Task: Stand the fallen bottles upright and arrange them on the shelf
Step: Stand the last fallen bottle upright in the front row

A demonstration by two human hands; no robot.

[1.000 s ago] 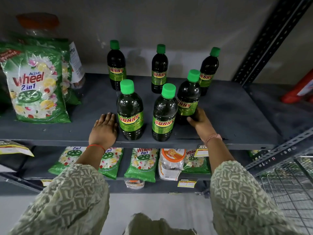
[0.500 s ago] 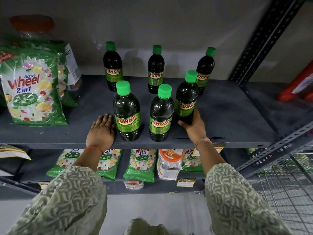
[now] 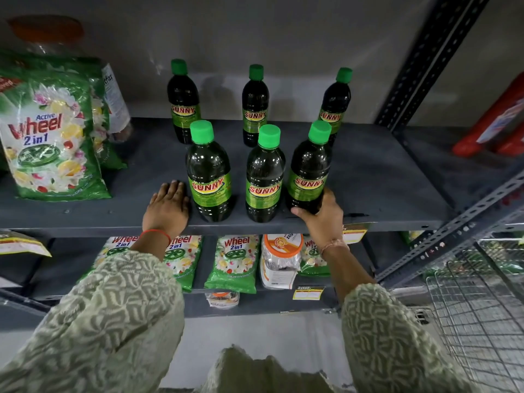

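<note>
Now the front right bottle (image 3: 309,168) stands upright near the front edge of the grey shelf (image 3: 377,177), and the right hand (image 3: 323,219) is wrapped around its base — thumb across the near side, fingers curled behind, so the hand is closed on it. Just to its left stand the front middle bottle (image 3: 265,177) and the front left bottle (image 3: 209,174), both upright, all three forming a front row with small gaps between them. Each is dark with a green cap and a green "SUNNY" label facing forward.

Behind them a back row of three more upright bottles — the back left bottle (image 3: 183,100), the back middle bottle (image 3: 255,104) and the back right bottle (image 3: 336,103) — stands close to the wall, more widely spaced.

The left hand (image 3: 167,209) lies flat, palm down, on the shelf just beside the front left bottle, fingers extended and holding nothing.

Further left on the same shelf leans a green detergent bag (image 3: 48,131) marked "Wheel 2 in 1". On the lower shelf (image 3: 255,304) lie more such bags and a clear jar (image 3: 280,259) with an orange lid. A wire basket (image 3: 482,307) sits at lower right.
</note>
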